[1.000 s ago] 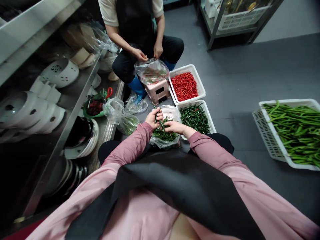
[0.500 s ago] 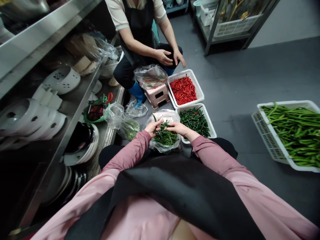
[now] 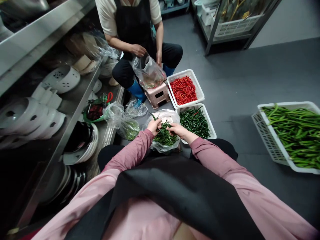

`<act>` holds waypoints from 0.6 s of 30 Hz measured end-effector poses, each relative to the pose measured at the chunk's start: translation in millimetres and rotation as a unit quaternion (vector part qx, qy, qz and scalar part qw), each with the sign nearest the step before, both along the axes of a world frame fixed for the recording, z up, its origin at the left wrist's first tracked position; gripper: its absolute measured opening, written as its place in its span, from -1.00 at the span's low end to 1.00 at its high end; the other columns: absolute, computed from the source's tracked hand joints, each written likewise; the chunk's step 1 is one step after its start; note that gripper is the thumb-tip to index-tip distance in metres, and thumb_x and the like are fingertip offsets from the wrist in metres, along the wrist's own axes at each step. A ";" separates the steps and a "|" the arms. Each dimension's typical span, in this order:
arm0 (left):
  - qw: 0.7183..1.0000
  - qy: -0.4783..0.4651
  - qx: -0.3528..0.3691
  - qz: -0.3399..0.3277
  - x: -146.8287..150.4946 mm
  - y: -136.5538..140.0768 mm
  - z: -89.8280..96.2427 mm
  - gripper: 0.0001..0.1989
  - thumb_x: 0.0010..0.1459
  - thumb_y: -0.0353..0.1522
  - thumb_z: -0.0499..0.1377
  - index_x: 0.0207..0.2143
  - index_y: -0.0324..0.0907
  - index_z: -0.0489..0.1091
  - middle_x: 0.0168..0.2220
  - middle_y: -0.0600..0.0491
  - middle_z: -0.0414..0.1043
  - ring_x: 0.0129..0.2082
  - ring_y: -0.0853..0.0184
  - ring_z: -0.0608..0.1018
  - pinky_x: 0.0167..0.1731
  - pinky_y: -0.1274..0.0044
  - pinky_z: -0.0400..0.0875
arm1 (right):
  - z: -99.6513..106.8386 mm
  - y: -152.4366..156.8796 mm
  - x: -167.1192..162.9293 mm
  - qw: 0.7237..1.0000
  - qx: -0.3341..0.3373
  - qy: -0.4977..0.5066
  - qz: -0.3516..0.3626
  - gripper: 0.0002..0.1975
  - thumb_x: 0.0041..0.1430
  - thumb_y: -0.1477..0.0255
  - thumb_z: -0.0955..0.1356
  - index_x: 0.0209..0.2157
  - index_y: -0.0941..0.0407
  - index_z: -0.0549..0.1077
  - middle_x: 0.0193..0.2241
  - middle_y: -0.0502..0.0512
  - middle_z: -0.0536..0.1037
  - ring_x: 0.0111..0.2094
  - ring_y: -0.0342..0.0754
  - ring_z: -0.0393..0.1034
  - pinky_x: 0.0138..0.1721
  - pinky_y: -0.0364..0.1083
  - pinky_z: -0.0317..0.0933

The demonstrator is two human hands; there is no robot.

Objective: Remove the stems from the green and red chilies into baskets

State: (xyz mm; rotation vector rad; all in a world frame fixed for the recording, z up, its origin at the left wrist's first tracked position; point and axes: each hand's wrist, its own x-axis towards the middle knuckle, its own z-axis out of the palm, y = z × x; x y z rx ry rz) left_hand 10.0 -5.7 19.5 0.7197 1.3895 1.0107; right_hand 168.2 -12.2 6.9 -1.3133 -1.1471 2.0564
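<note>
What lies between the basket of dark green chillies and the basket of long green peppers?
Just grey floor separates the chilli basket from the pepper basket in the head view; the right knee shows below.

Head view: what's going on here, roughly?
The wearer's left hand holds slender dark-green chili peppers above an open clear plastic bag of thin green pieces; the right hand is close by, its grip unclear. Opposite, a co-worker's hand holds a second clear plastic bag atop a pale pink plastic stool. A white plastic basket of red chilies and another white basket of green chilies stand alongside.
</note>
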 end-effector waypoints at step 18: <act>0.997 -0.064 -0.035 0.017 -12.0 -2.7 0.3 -0.78 -0.01 -0.36 0.29 -0.41 -0.20 0.26 -0.65 0.23 0.23 -0.79 0.59 0.14 -0.75 0.67 -0.15 | -12.7 3.8 9.6 0.993 0.106 -0.020 -0.043 -0.67 -0.08 0.25 0.48 -0.36 0.13 0.37 -0.63 -0.12 0.29 -0.63 -0.25 0.09 -0.61 -0.20 -0.04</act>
